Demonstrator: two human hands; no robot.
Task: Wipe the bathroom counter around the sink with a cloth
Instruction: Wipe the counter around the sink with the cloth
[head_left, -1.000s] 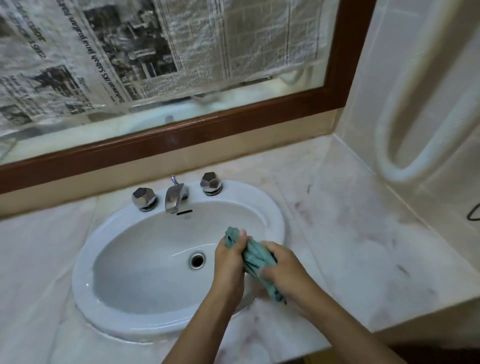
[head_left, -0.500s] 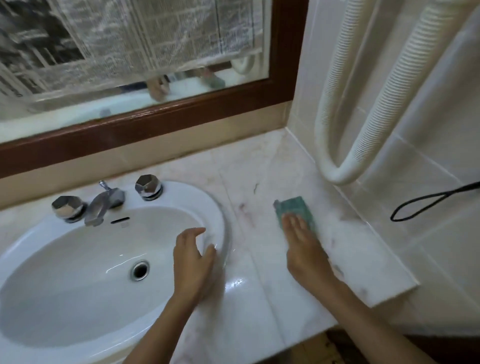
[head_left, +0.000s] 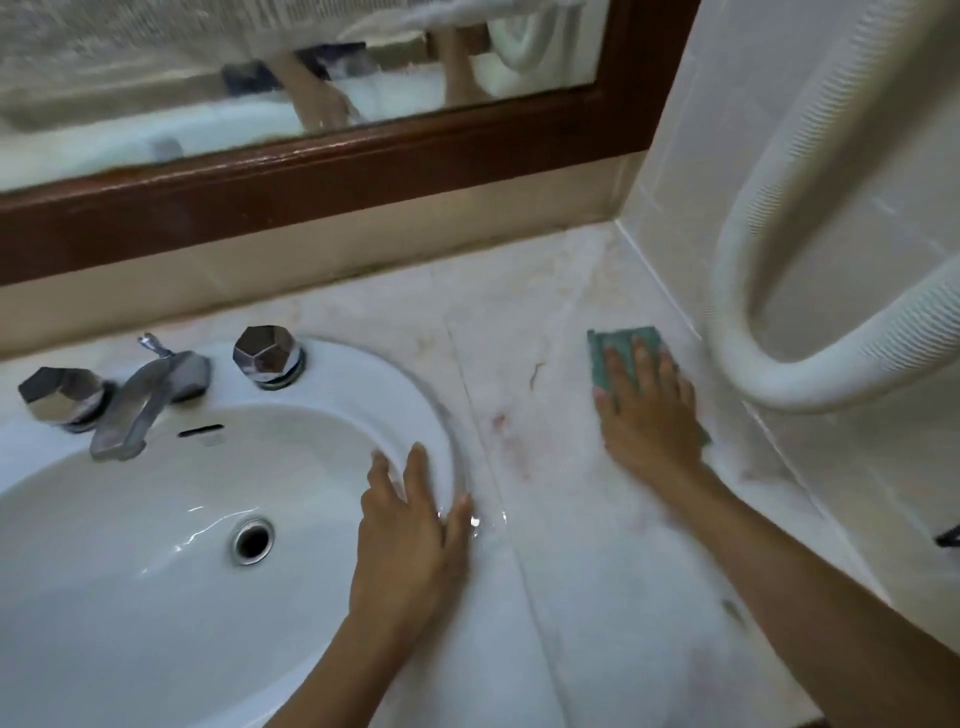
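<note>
A folded teal cloth (head_left: 618, 345) lies flat on the pale marble counter (head_left: 550, 332), right of the sink and close to the tiled side wall. My right hand (head_left: 647, 415) presses down on the cloth with its fingers spread, covering most of it. My left hand (head_left: 410, 530) rests flat on the right rim of the white oval sink (head_left: 363, 374), fingers apart, holding nothing. Reddish stains and a dark mark show on the counter between the sink and the cloth.
A chrome tap (head_left: 143, 405) with two faceted knobs (head_left: 267, 356) stands at the back of the sink. A wood-framed mirror (head_left: 363, 161) runs along the back wall. A white ribbed hose (head_left: 810, 374) loops down the right tiled wall, just above the counter.
A second ago both hands held the cloth over the basin. My right hand has since laid it on the counter and pushed it back toward the wall; my left hand settled on the sink rim.
</note>
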